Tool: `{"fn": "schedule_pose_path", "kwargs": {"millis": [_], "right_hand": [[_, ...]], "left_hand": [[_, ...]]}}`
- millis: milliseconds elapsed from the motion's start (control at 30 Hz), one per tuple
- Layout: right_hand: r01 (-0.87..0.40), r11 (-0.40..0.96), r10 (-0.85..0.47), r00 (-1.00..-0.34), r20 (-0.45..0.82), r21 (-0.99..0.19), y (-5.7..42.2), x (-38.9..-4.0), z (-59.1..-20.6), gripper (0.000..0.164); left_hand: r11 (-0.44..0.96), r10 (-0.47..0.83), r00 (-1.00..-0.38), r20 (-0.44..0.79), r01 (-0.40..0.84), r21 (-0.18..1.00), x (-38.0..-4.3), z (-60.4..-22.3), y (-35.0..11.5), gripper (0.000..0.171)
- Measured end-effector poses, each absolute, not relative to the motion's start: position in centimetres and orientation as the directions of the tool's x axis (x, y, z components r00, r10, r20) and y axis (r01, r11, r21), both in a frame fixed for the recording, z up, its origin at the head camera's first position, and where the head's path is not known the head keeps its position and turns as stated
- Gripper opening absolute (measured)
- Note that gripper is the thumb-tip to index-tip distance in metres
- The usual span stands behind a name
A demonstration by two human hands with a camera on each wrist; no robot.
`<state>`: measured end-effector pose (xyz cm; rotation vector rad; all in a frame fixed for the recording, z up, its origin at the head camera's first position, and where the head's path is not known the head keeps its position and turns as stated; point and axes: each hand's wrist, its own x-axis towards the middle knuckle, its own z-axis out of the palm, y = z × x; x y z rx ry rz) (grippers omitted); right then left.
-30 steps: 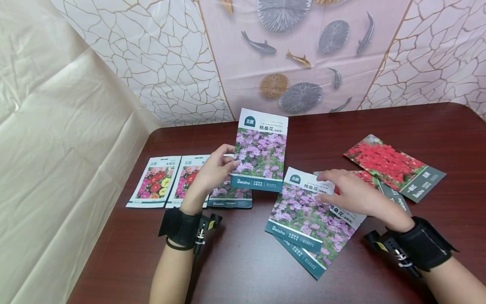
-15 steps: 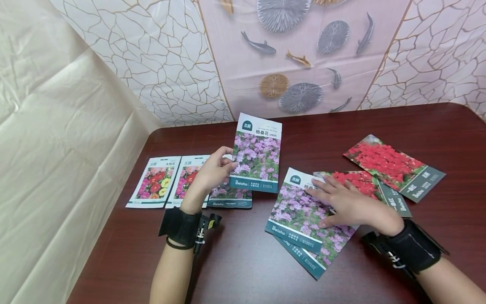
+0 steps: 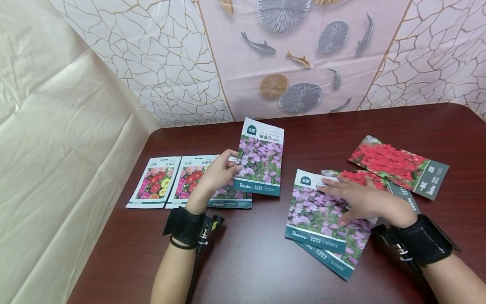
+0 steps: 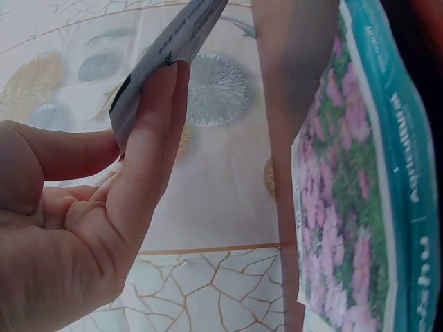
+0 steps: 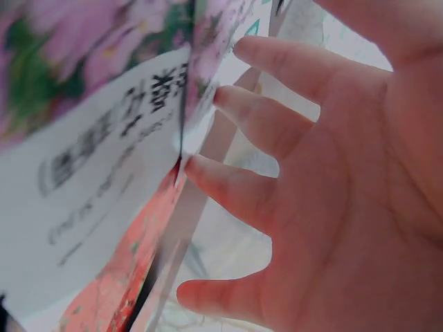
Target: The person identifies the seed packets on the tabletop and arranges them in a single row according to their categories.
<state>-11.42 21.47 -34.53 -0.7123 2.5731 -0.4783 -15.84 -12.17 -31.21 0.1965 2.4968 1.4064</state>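
Observation:
My left hand pinches the left edge of a seed packet with pink-purple flowers, its front facing me and its top tilted up. The left wrist view shows that packet edge-on between thumb and fingers. Below it lies another purple-flower packet, partly covered by the hand and the held packet. My right hand is spread, fingers straight, on two overlapping purple-flower packets. In the right wrist view, its fingertips touch the packets' surface. A red-flower packet lies partly under that hand.
Two sun-coloured mixed-flower packets lie side by side at the left of the brown table. Another red-flower packet lies at the right, overlapping the one beneath. A patterned cloth hangs behind the table's back edge.
My right hand has flattened onto the purple packets and slid them right, nudging the red packets slightly too. The packet in my left hand has lowered a little.

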Motion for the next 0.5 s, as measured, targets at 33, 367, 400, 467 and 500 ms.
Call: {"fn": "schedule_pose_path", "kwargs": {"millis": [33, 367, 400, 467, 500], "right_hand": [[-0.394, 0.814, -0.541, -0.781, -0.312, -0.426, 21.8, -11.5, -34.5, 0.089], [-0.382, 0.820, -0.538, -0.767, -0.348, -0.427, 23.6, -12.6, -34.6, 0.089], [-0.389, 0.813, -0.550, -0.759, -0.349, -0.434, 23.8, -12.7, -34.6, 0.088], [-0.392, 0.801, -0.566, -0.744, -0.355, -0.453, 24.1, -12.9, -34.6, 0.086], [-0.392, 0.798, -0.570, -0.739, -0.361, -0.458, 24.3, -13.0, -34.6, 0.086]], "left_hand": [[0.516, 0.250, -0.952, -0.175, -0.022, 0.856, -15.9, -31.3, -12.1, 0.033], [0.532, 0.284, -0.931, -0.228, -0.045, 0.846, -16.0, -32.3, -10.9, 0.032], [0.533, 0.291, -0.928, -0.230, -0.042, 0.845, -16.0, -32.4, -10.8, 0.032], [0.531, 0.309, -0.922, -0.235, -0.038, 0.846, -16.1, -32.6, -10.6, 0.031], [0.531, 0.317, -0.919, -0.234, -0.032, 0.847, -16.1, -32.8, -10.5, 0.031]]}}
